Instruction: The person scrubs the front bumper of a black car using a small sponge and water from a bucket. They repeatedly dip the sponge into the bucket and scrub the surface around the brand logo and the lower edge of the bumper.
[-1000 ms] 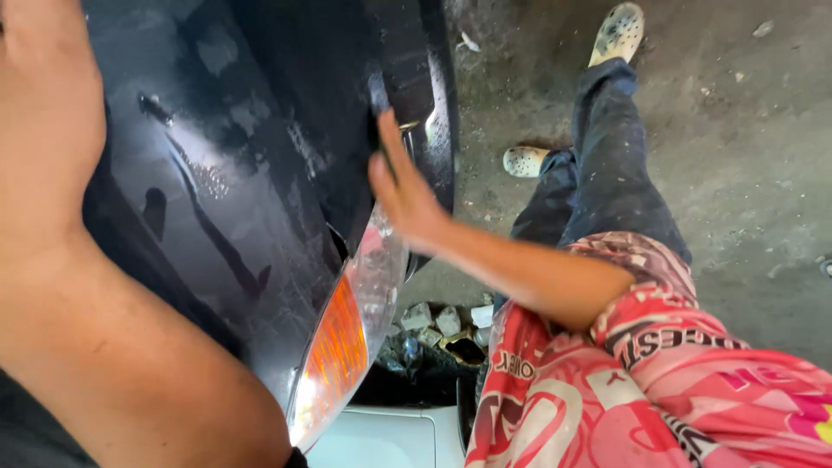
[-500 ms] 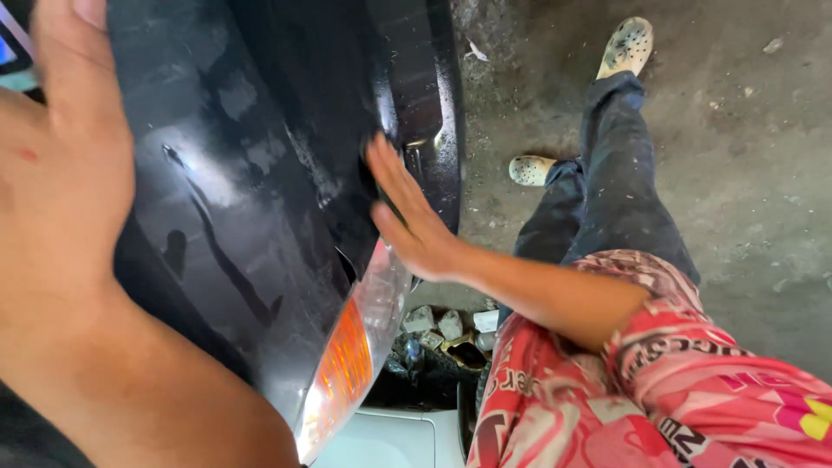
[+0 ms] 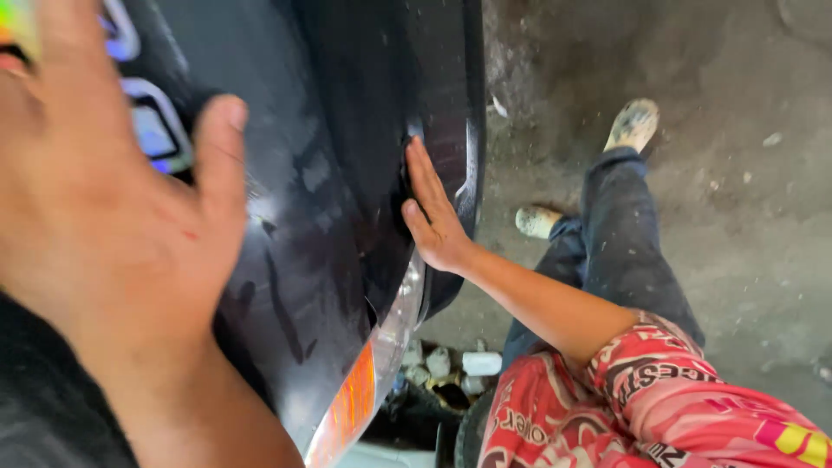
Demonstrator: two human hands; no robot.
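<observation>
- Glossy black body panel [image 3: 338, 173] fills the left and middle of the view, standing above a dusty concrete floor [image 3: 737, 217], long axis running from the near bottom edge up and away.
- Left hand [image 3: 113, 199] laid flat on the panel's near left face, close to the camera; fingers spread and thumb held out, nothing pinched.
- Right hand [image 3: 433, 217] pressed flat against the panel's right edge, fingers straight, together and pointing up along a dark recess or seam; grip not closed round anything. Cannot tell whether the fingertips hook into the recess.
- Key relation: panel lying between the two hands, left palm on the broad outer face and right palm on the narrow right rim, farther along the long axis. Left hand nearer the bottom end, right hand nearer the middle of the rim.
- Orange lamp [image 3: 351, 407] with a clear lens strip [image 3: 403, 321] set along the panel's lower right edge, below the right wrist and apart from both hands.
- Bright coloured stickers [image 3: 152, 130] on the panel's upper left, partly hidden behind the left hand.
- Red patterned sleeve [image 3: 659, 407] at the bottom right, dark jeans [image 3: 624, 251] stretching away over the floor, two dirty pale shoes [image 3: 633, 126] beyond.
- Small pale bottles or caps [image 3: 451, 364] in the shadow beneath the panel's lower edge; too dim to tell more.
</observation>
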